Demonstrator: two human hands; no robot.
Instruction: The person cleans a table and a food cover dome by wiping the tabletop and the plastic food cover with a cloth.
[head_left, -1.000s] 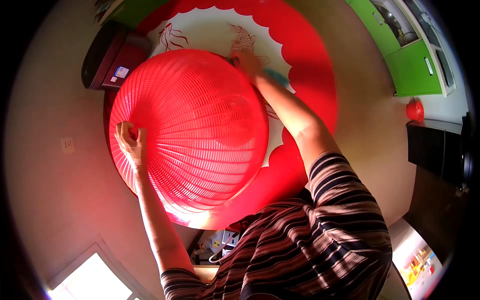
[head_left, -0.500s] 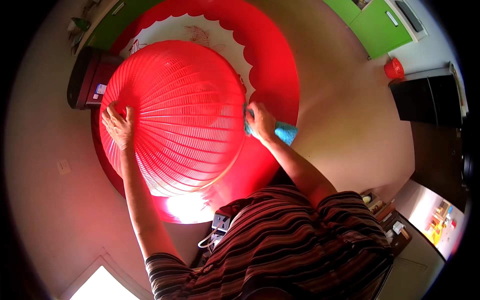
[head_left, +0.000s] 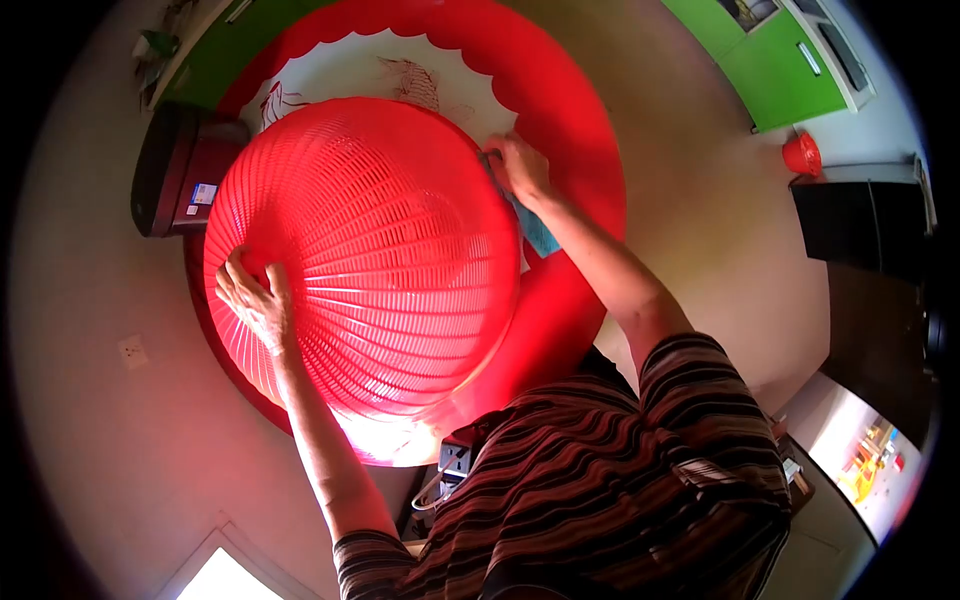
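Note:
A big red ribbed plastic food cover [head_left: 390,250], dome-shaped with slits, is tilted on its side over the round table [head_left: 585,130]. Its crown points left and its rim faces right. My left hand [head_left: 258,300] is at the crown, fingers curled round the middle of it. At the upper right part of the rim, my right hand [head_left: 520,168] presses a blue cloth [head_left: 540,232] against the edge. Part of the cloth hangs below that hand, and the rest is hidden in the fingers.
The table has a red scalloped border and a pale centre with fish drawings. A dark bin-like box [head_left: 170,170] stands left of the cover. Green cabinets [head_left: 785,80], a red bucket [head_left: 802,155] and a black cabinet [head_left: 860,225] are at right. A power socket [head_left: 455,458] is near my body.
My right hand has slid up along the rim with the blue cloth. The cover has turned slightly, and my left hand keeps its hold at the crown.

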